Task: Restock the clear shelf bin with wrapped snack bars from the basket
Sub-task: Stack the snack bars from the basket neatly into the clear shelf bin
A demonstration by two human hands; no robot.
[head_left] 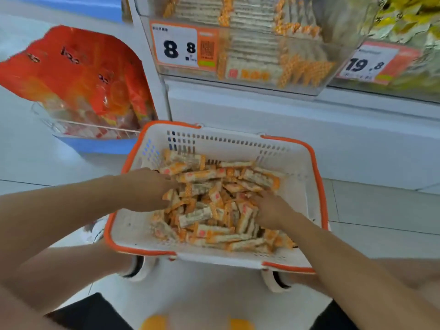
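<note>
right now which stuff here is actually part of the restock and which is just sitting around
Part of the job:
- snack bars heaped in the basket
- basket, white with orange rim
- clear shelf bin with the 8.8 tag, already holding matching bars
- left hand and right hand, both down in the bars

Just there:
- red snack bags in the side bin
- yellow packs by the 19.8 tag

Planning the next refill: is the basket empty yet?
No. The basket holds a loose pile of snack bars across its floor.
</note>
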